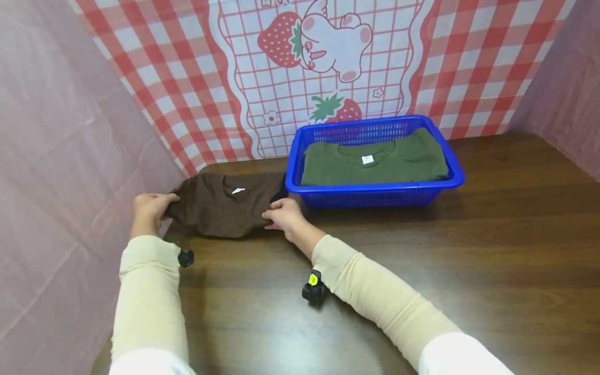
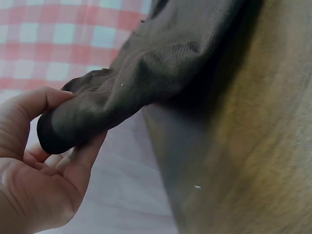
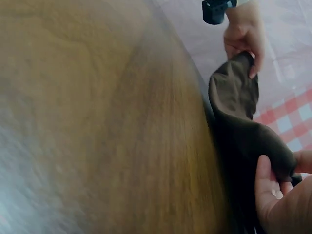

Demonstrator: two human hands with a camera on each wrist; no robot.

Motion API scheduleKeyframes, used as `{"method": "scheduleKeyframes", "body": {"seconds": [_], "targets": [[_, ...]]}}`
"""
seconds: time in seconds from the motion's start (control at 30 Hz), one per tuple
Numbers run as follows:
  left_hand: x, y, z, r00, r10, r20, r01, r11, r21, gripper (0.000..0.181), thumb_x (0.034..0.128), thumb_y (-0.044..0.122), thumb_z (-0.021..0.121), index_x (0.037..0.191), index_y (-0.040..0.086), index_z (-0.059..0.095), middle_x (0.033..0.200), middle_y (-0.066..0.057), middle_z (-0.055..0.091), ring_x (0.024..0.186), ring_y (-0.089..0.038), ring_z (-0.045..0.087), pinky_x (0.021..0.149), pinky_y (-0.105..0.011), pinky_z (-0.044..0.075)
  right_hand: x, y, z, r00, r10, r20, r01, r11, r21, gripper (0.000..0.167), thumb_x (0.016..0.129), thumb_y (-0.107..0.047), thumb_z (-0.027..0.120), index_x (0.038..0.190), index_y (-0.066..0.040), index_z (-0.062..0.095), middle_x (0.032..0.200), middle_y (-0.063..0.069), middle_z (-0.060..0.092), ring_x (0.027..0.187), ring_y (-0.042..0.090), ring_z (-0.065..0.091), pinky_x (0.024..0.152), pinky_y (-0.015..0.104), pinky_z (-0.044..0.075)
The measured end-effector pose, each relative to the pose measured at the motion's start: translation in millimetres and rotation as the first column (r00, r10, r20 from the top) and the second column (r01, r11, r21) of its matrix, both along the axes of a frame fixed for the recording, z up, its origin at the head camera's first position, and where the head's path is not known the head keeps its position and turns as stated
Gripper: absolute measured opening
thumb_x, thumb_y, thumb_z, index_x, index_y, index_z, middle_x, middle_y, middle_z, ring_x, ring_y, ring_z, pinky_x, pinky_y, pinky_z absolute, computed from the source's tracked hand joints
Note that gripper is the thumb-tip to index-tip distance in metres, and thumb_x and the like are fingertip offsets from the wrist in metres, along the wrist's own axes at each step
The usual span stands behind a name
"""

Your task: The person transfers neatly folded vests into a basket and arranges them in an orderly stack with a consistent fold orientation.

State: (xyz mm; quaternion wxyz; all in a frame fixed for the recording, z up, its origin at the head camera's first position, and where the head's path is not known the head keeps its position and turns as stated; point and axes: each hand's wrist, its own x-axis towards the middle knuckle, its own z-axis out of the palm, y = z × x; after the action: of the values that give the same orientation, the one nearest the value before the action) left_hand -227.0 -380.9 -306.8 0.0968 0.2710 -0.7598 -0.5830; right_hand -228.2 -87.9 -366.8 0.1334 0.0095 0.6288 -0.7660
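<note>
A folded brown T-shirt (image 1: 220,208) with a white neck label is held between both hands at the left of the table. My left hand (image 1: 152,208) pinches its left end, thumb on top and fingers beneath, as the left wrist view shows on the dark cloth (image 2: 122,92). At the right end, beside the basket, my right hand (image 1: 285,214) pinches the cloth between thumb and fingers. In the right wrist view the shirt (image 3: 253,136) sags between the hands, its edge lifted off the wood.
A blue plastic basket (image 1: 375,196) stands right of the brown shirt, with a folded dark green T-shirt (image 1: 394,166) inside. Behind is a red-and-white checked cloth (image 1: 164,67) with strawberry prints. A pale pink curtain (image 1: 56,208) hangs along the left of the wooden table (image 1: 262,312).
</note>
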Motion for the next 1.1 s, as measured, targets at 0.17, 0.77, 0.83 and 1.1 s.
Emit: {"method": "scheduleKeyframes", "body": {"seconds": [0.17,0.77,0.83,1.1], "targets": [[-0.5,5.2,11.3,0.999,-0.020,-0.025,0.018,0.995,-0.093,0.008,0.0820,0.005,0.071,0.081,0.006,0.063,0.097,-0.007,0.052,0.054,0.000,0.058,0.057,-0.017,0.055,3.9,-4,0.4,0.998,-0.038,-0.057,0.037,0.999,-0.028,0.024,0.081,0.017,0.061,0.104,0.016,0.054,0.085,0.010,0.052,0.072,0.016,0.057,0.064,0.033,0.060],[8.3,25.3,47.6,0.997,0.054,-0.058,-0.063,0.983,-0.172,0.016,0.0779,0.011,0.075,0.084,0.009,0.061,0.097,-0.004,0.051,0.056,0.002,0.055,0.056,-0.014,0.052,16.1,-12,21.9,0.993,-0.062,-0.104,0.045,0.987,-0.157,0.032,0.085,0.012,0.061,0.115,0.018,0.054,0.086,0.011,0.060,0.072,0.013,0.057,0.066,0.031,0.059],[9.3,26.2,49.7,0.997,0.048,-0.061,-0.058,0.982,-0.182,0.015,0.0778,0.011,0.075,0.082,0.010,0.060,0.096,-0.004,0.052,0.054,0.002,0.055,0.055,-0.014,0.051,18.5,-11,24.0,0.996,-0.053,-0.075,0.040,0.986,-0.160,0.030,0.084,0.012,0.060,0.114,0.018,0.054,0.087,0.011,0.058,0.070,0.013,0.057,0.065,0.031,0.059],[10.3,26.3,45.7,0.999,0.028,-0.044,-0.031,0.997,-0.069,0.019,0.0785,0.004,0.072,0.067,0.014,0.060,0.097,-0.006,0.050,0.052,0.000,0.057,0.054,-0.015,0.053,19.1,-3,15.7,0.978,0.018,0.206,0.007,0.993,-0.121,0.015,0.078,0.001,0.061,0.091,0.002,0.052,0.077,0.008,0.054,0.065,0.017,0.058,0.058,0.029,0.057]]}}
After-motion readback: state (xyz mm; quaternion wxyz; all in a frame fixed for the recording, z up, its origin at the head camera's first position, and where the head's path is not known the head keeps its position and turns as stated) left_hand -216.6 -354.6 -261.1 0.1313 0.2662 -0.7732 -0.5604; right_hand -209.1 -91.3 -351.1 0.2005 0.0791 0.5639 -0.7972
